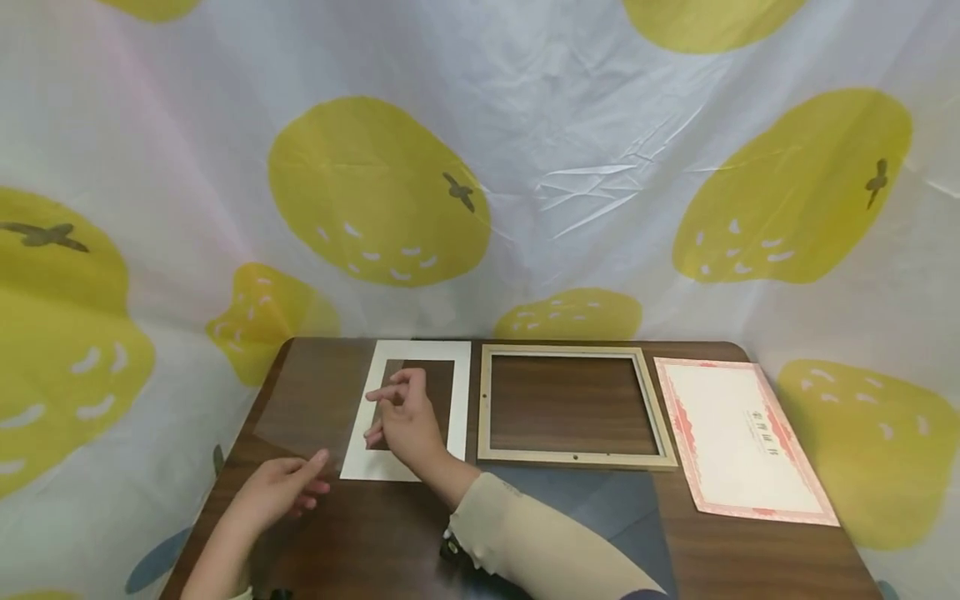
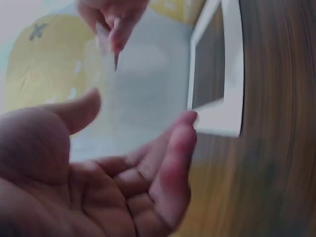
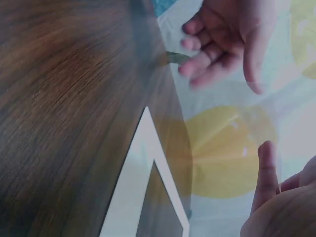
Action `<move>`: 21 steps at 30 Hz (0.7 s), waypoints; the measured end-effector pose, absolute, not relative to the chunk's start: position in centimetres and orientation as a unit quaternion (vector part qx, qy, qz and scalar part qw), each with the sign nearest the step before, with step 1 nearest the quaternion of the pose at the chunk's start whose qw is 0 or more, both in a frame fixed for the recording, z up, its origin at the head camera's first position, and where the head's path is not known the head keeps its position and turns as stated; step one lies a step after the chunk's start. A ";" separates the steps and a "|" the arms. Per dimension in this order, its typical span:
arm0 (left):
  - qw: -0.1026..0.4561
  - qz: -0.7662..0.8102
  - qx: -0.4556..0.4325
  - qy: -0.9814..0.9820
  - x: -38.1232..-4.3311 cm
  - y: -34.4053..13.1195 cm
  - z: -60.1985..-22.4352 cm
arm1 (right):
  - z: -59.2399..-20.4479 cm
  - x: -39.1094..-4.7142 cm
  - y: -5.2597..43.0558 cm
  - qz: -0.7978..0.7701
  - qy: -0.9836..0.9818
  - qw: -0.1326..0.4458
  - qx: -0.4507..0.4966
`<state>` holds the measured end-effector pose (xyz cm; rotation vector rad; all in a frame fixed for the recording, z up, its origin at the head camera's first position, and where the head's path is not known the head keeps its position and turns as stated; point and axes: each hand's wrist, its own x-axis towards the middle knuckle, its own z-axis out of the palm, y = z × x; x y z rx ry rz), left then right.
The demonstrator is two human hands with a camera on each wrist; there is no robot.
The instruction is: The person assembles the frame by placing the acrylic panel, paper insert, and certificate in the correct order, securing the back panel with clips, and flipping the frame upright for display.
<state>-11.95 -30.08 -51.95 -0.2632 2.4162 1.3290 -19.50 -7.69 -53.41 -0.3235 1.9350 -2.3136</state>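
My right hand [image 1: 408, 425] pinches a clear, see-through sheet [image 1: 315, 400] near its right edge, above the left part of the table. In the left wrist view the sheet's faint, glossy surface [image 2: 153, 74] spreads beside the right fingers. My left hand [image 1: 273, 493] is held near the sheet's lower side, palm facing inward, fingers loosely bent and thumb apart. Whether it touches the sheet, I cannot tell. Below the right hand lies a white mat board [image 1: 360, 467] with a rectangular opening, partly covered by that hand and the sheet.
An empty light wooden frame [image 1: 577, 457] lies right of the mat board. Under its front edge sits a dark grey panel [image 1: 615, 517], partly behind the right sleeve. A red-bordered certificate [image 1: 735, 433] lies at the right. Lemon-patterned cloth [image 1: 562, 208] surrounds the brown table [image 1: 360, 533].
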 end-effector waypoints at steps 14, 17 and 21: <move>0.178 0.861 0.031 0.475 -11.1 -28.9 -53.5 | -52.2 -17.5 -6.0 -0.775 0.618 0.041 -0.128; 0.156 0.841 0.029 0.517 -11.3 -28.2 -53.2 | -51.8 -17.6 -4.7 -0.779 0.614 0.024 -0.125; 0.170 0.808 0.039 0.563 -11.6 -27.9 -52.5 | -50.9 -18.7 -1.6 -0.795 0.597 -0.023 -0.105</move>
